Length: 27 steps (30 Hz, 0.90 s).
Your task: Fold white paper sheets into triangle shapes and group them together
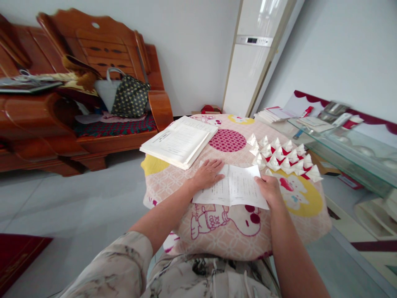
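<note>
A printed sheet of paper (245, 188) with a crease down its middle lies before me on the cloth-covered table (217, 244). My left hand (208, 174) rests flat on the sheet's left half, fingers stretched out. At the right edge, my right hand (269, 188) pinches the paper between thumb and fingers. Beyond my left hand is a stack of printed sheets (178, 142). Several folded white paper pieces (287, 157) with pointed tips stand in rows on something red, just past my right hand.
A glass-topped cabinet (350, 145) with cups and papers adjoins the table on the right. To the left stands a wooden sofa (102, 49) holding a dark patterned bag (130, 97). A tall white air conditioner (245, 70) is at the back.
</note>
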Motion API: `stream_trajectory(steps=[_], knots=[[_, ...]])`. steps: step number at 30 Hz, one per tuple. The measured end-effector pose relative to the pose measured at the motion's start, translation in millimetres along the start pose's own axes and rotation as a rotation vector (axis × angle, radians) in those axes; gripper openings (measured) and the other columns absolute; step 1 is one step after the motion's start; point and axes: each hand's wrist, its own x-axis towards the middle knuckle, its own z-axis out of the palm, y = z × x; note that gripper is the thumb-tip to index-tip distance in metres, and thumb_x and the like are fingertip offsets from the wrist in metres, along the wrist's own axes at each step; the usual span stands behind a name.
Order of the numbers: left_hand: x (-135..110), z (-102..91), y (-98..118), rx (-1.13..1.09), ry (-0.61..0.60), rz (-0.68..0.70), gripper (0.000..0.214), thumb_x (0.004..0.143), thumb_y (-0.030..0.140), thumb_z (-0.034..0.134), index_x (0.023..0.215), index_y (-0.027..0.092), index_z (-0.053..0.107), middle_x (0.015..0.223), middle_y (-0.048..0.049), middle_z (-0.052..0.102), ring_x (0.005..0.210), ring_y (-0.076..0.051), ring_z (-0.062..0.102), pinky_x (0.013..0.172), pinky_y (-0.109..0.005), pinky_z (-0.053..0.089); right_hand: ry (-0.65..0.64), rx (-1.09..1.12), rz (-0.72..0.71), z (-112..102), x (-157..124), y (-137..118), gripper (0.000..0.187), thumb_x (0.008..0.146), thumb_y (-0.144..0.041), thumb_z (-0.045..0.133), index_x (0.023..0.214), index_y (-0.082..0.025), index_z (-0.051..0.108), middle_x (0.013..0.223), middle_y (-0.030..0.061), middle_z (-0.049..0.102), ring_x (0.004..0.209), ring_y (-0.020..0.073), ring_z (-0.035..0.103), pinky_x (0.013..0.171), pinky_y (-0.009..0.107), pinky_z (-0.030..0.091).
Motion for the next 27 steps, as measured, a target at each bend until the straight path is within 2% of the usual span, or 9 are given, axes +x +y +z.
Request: stream_trajectory(steps=[3, 8, 14, 21, 27], knots=[[-0.3, -0.8, 0.1, 0.0, 0.006, 0.001, 0.06, 0.104, 0.05, 0.026, 0.155, 0.019, 0.032, 0.162, -0.0102, 0.031, 0.151, -0.024, 0.027, 0.123, -0.044, 0.014, 0.005, 0.017, 0.001, -0.5, -0.5, 1.3, 0.038, 0.07, -0.042, 0.056, 0.042, -0.025, 0.037, 0.044, -0.0031, 0.033, 0.053, 0.0158, 0.038, 0.054, 0.031, 0.027], [-0.2, -1.7, 0.6, 0.0, -0.005, -0.003, 0.061, 0.104, 0.049, 0.026, 0.155, 0.018, 0.032, 0.163, -0.0109, 0.031, 0.151, -0.025, 0.026, 0.123, -0.045, 0.015, -0.06, 0.097, 0.04, -1.1, -7.6, 8.3, 0.041, 0.072, -0.053, 0.055, 0.046, -0.023, 0.044, 0.048, -0.0018, 0.038, 0.053, 0.0161, 0.041, 0.051, 0.03, 0.028], [0.6, -2.3, 1.1, 0.003, -0.008, -0.008, 0.061, 0.104, 0.05, 0.026, 0.155, 0.017, 0.033, 0.162, -0.0109, 0.031, 0.151, -0.025, 0.026, 0.123, -0.044, 0.014, -0.023, 0.1, 0.029, -1.1, -14.7, 11.2, 0.038, 0.069, -0.046, 0.055, 0.045, -0.024, 0.035, 0.049, -0.003, 0.031, 0.052, 0.0141, 0.035, 0.051, 0.03, 0.024], [2.4, -2.0, 0.2, 0.001, -0.02, -0.011, 0.061, 0.104, 0.049, 0.026, 0.156, 0.017, 0.031, 0.163, -0.01, 0.03, 0.151, -0.024, 0.026, 0.123, -0.045, 0.017, -0.015, 0.068, 0.04, -0.4, -12.5, 11.9, 0.036, 0.069, -0.042, 0.055, 0.043, -0.023, 0.038, 0.048, -0.003, 0.031, 0.052, 0.0131, 0.036, 0.051, 0.029, 0.025], [-6.5, -14.9, 11.8, 0.048, 0.005, -0.053, 0.06, 0.103, 0.046, 0.033, 0.154, 0.014, 0.033, 0.162, -0.0113, 0.032, 0.151, -0.026, 0.025, 0.125, -0.047, 0.014, -0.049, 0.17, 0.071, 0.9, -13.3, 22.3, 0.043, 0.07, -0.056, 0.058, 0.047, -0.021, 0.047, 0.047, -0.003, 0.037, 0.051, 0.0127, 0.038, 0.048, 0.027, 0.026]])
